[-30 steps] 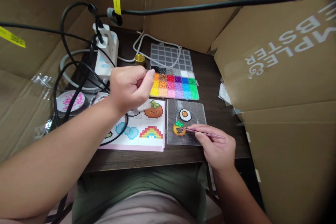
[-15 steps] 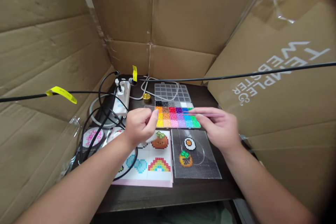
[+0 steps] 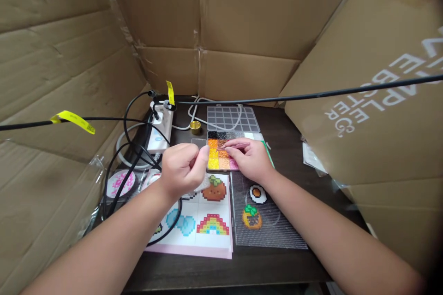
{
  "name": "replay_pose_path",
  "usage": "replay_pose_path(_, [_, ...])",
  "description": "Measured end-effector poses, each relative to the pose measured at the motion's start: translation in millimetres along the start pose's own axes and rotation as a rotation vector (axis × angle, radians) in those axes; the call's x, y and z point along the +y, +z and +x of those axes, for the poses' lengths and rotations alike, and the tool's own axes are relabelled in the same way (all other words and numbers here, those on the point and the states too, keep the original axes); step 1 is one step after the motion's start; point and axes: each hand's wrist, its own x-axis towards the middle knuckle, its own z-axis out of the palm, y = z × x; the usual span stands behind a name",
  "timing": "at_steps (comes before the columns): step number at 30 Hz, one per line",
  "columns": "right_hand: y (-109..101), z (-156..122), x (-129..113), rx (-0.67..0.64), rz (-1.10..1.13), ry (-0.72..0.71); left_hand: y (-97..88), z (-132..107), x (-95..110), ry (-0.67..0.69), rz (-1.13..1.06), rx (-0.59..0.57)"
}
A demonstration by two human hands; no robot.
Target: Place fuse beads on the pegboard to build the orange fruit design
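Pinched in my right hand point(image 3: 251, 159) is a pair of pink tweezers point(image 3: 238, 145). Their tips point left, over the yellow and orange compartments of the bead box point(image 3: 213, 163); whether they hold a bead is too small to tell. My left hand point(image 3: 183, 168) is closed in a fist, thumb uppermost, above the pattern sheet point(image 3: 212, 249); what it holds, if anything, is hidden. On the clear pegboard point(image 3: 277, 235) lie an egg bead figure point(image 3: 258, 194) and an orange persimmon-like figure point(image 3: 252, 217) with green leaves and a brown-grey middle.
Behind the bead box lies its open compartmented lid point(image 3: 233, 118), beside a small gold tin point(image 3: 195, 127). A power strip point(image 3: 159, 132) and looping black cables point(image 3: 128, 156) occupy the left. Another cable point(image 3: 311, 96) crosses in front of me. Cardboard walls point(image 3: 249, 9) surround the table.
My right hand has moved left with the tweezers, from the blue and purple compartments to the yellow and orange ones. My left fist stays nearly in place. The view has shifted slightly.
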Motion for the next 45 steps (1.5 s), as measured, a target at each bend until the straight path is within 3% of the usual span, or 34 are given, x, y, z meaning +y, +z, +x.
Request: replay_pose_path(45, [6.0,4.4,4.9,-0.039,0.093,0.047,0.5,0.0,1.0,-0.013,0.005,-0.019])
